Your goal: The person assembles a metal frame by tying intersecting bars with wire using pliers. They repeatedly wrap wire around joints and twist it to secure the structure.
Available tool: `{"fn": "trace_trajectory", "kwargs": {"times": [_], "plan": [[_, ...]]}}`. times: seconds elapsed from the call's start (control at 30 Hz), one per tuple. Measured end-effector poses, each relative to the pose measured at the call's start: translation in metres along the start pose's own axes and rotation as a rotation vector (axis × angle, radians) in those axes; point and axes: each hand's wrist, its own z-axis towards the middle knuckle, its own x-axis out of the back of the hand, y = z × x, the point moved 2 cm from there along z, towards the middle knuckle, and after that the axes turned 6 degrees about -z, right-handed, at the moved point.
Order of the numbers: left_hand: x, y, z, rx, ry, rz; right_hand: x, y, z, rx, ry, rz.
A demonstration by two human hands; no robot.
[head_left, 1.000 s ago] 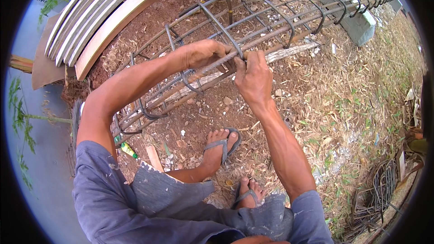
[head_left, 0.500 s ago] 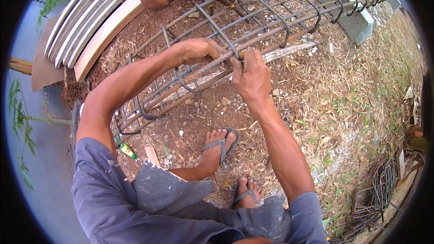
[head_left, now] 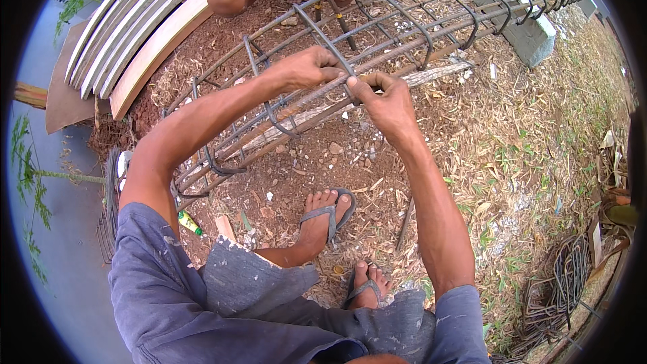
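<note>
Head view: your left hand [head_left: 306,67] is closed around a bent stirrup [head_left: 323,40] atop the rebar cage [head_left: 404,20], whose long bars run lower left to upper right. Your right hand [head_left: 381,98], just beside it, pinches the crossing; what it holds is unclear.

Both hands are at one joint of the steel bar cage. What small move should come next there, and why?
Probably a short twist or pull by the right hand at the joint, while the left hand steadies the stirrup. Both hands meet where that stirrup crosses a long bar of the rebar cage. The right fingertips pinch something small there, too small to identify.
</note>
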Motion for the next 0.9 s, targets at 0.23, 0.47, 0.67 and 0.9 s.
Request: {"fn": "trace_trajectory", "kwargs": {"times": [0.23,0.47,0.67,0.9], "plan": [[-0.008,0.019,-0.019,-0.011,0.309,-0.074,0.007,-0.012,-0.002,-0.049,0.045,-0.004],[-0.016,0.044,-0.045,-0.454,0.399,0.659,0.020,-0.006,0.004,-0.199,-0.171,0.388],[-0.002,0.064,-0.033,-0.839,0.296,0.852,0.028,-0.019,0.010,-0.287,-0.242,0.660],[-0.023,0.047,-0.036,-0.629,0.592,0.263,0.034,-0.017,-0.019,-0.226,-0.158,0.370]]}}
